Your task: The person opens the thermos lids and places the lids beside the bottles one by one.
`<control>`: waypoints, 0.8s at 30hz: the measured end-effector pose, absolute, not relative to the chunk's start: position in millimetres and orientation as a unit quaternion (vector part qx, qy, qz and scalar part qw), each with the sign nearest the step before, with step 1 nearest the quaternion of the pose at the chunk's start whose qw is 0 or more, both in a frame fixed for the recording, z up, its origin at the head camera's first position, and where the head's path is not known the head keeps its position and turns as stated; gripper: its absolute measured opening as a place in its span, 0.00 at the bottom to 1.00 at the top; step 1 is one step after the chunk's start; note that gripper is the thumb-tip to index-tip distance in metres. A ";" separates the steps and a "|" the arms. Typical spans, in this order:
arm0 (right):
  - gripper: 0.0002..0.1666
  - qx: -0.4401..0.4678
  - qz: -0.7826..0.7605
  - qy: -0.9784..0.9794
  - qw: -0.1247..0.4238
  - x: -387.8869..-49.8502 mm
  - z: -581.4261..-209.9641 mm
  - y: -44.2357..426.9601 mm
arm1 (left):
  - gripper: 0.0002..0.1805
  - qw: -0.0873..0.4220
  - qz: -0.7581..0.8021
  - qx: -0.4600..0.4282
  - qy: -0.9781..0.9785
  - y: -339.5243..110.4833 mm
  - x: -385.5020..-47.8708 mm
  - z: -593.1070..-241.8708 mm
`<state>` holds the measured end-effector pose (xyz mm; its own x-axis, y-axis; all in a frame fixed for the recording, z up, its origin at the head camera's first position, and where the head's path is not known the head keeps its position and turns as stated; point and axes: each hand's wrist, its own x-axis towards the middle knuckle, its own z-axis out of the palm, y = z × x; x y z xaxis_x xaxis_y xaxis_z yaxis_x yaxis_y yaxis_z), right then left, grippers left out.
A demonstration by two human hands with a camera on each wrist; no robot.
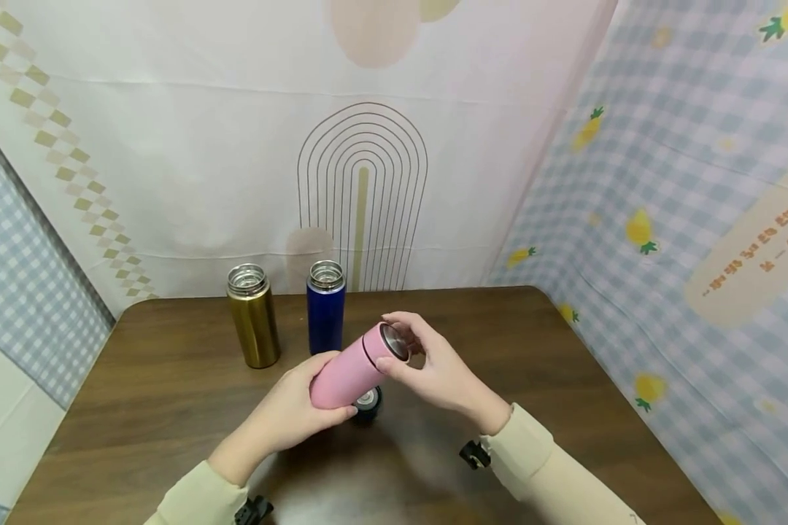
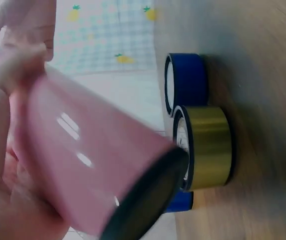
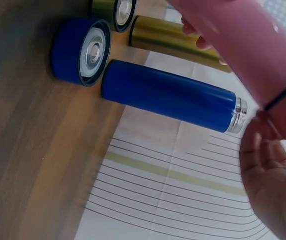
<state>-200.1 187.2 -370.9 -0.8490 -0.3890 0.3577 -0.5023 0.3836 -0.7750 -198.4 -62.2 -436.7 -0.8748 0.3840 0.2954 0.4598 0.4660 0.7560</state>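
The cylindrical gold metal flask (image 1: 256, 332) and cylindrical blue metal flask (image 1: 326, 317) stand uncapped. Still capped, the glossy pink cylindrical flask (image 1: 346, 378) tilts above the brown wooden table (image 1: 565, 408), left hand (image 1: 294, 410) curled round its body, right hand (image 1: 433, 368) gripping its pink cap (image 1: 376, 341).

The long left sleeve (image 1: 197, 499) is plain pale cream. The right sleeve (image 1: 558, 474) matches, its cuff (image 1: 519, 441) a broad band. A small, angular black block (image 1: 254, 510) shows at the left sleeve's end, and a similar black piece (image 1: 474, 455) with a lighter patch at the right's.
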 end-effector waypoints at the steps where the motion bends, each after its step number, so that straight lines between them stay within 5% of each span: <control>1: 0.34 0.257 0.486 -0.834 0.046 -199.7 -371.9 187.3 | 0.38 0.058 -0.442 -0.243 -0.862 -62.0 -198.3 -436.6; 7: 0.28 0.198 0.442 -0.875 0.016 -198.2 -376.9 185.5 | 0.38 0.118 -0.351 -0.248 -0.895 -62.5 -195.3 -437.6; 24: 0.21 0.147 0.441 -0.885 0.012 -198.0 -378.7 187.7 | 0.41 0.112 -0.369 -0.255 -0.887 -61.4 -193.5 -434.4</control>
<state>-198.0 187.7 -378.7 -0.9564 -0.2498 0.1511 -0.2711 0.5677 -0.7773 -193.5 -61.4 -434.4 -0.8453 0.3692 0.3863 0.5342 0.5985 0.5971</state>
